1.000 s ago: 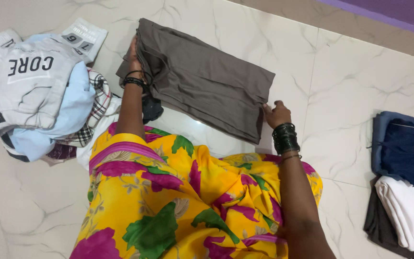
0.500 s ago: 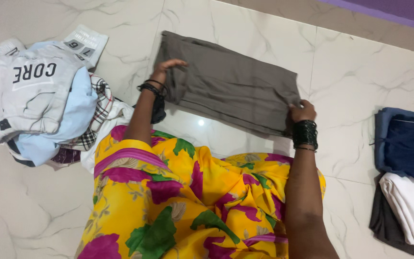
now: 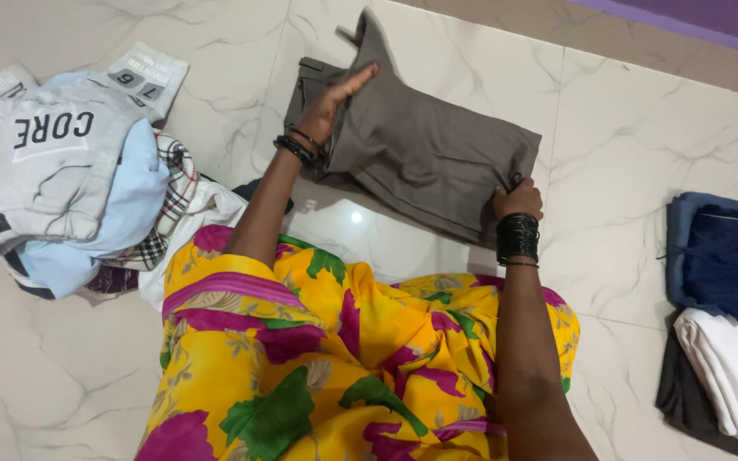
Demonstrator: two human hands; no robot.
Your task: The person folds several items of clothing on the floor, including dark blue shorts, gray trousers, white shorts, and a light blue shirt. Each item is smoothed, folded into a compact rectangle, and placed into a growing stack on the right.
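Observation:
A folded grey-brown garment lies on the white marble floor in front of my knees. My left hand lies flat with fingers straight across the garment's left part, where the cloth rises into a fold. My right hand pinches the garment's near right corner. Dark bangles sit on both wrists. My lap is covered by yellow cloth with pink and green flowers.
A loose heap of unfolded clothes, grey, pale blue and checked, lies at the left. At the right edge sits a stack of folded clothes: navy, white and dark grey. A purple surface shows at the top right.
My left hand moved from the garment's left edge onto its top and flattened out. The left end of the garment has lifted and is folding over to the right. My right hand stays on the corner.

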